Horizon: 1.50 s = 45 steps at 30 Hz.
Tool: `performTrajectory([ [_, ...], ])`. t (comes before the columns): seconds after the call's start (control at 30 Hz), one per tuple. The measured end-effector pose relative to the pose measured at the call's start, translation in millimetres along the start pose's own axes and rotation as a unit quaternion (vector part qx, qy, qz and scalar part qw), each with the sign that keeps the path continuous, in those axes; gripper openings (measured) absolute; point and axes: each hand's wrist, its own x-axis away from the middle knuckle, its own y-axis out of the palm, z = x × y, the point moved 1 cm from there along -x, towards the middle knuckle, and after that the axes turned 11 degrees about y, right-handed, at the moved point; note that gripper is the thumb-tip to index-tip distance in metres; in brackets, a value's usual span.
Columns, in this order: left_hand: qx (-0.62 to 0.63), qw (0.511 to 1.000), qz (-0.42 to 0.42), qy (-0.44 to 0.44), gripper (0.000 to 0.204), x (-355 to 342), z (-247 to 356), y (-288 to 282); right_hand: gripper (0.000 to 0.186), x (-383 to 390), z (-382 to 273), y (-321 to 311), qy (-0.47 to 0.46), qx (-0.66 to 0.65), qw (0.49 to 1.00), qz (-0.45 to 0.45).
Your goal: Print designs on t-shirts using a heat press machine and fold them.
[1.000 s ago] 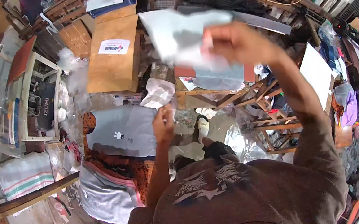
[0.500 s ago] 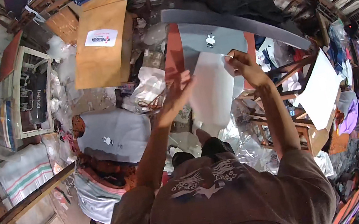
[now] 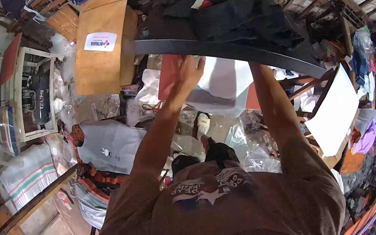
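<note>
A white sheet (image 3: pixel 223 77) lies over grey cloth (image 3: pixel 218 103) on a reddish board (image 3: pixel 168 78). Across the far side of the board runs a long dark slab (image 3: pixel 185 46), which hides the far part of the sheet. My left hand (image 3: pixel 186 75) rests at the sheet's left edge, over the board, fingers stretched out and slightly blurred. On the right, my right forearm (image 3: pixel 272 97) reaches under the slab; that hand's fingers are hidden, so its hold cannot be seen.
Black cloth (image 3: pixel 236 21) covers the slab's top. A tall cardboard box (image 3: pixel 104 69) stands at far left. Grey cloth with a small print (image 3: pixel 109 144) drapes at left. A large white sheet (image 3: pixel 333 114) lies on a wooden stand at right. Clear plastic (image 3: pixel 249 152) litters the floor.
The white sheet, raised before in my right hand, now lies flat over the grey cloth, covering its rabbit print. My right hand has gone forward under the slab; my left is over the board.
</note>
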Motion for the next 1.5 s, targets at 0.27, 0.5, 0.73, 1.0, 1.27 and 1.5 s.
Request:
performTrajectory([
  [0.27, -0.174, 0.984, -0.01, 0.043, 0.025, -24.2, -11.6, -23.4, 0.05, 100.8, -40.6, 13.2, -0.047, 0.139, 0.988, -0.043],
  [0.5, -0.254, 0.965, 0.008, 0.07, 0.037, -26.2, 5.2, -33.0, 0.055, 95.1, -43.3, 13.1, -0.072, 0.241, 0.966, -0.068],
  [0.73, -0.22, 0.969, 0.108, -0.024, 0.049, -10.3, -1.8, -72.1, 0.066, 131.0, -59.4, 24.9, 0.001, 0.324, 0.944, 0.063],
  [1.0, -0.081, 0.993, 0.083, 0.018, 0.027, 143.9, 16.2, -114.8, 0.07, 137.1, -76.2, 30.8, -0.055, 0.35, 0.934, 0.038],
  [1.27, -0.16, 0.983, 0.052, -0.074, 0.022, 318.6, 4.6, -170.5, 0.067, 180.9, -79.4, 55.2, -0.044, 0.371, 0.925, 0.068],
  [1.5, -0.123, 0.967, 0.077, -0.209, 0.027, 383.5, -5.9, -212.1, 0.072, 132.4, -51.5, 57.1, -0.055, 0.332, 0.942, 0.017],
])
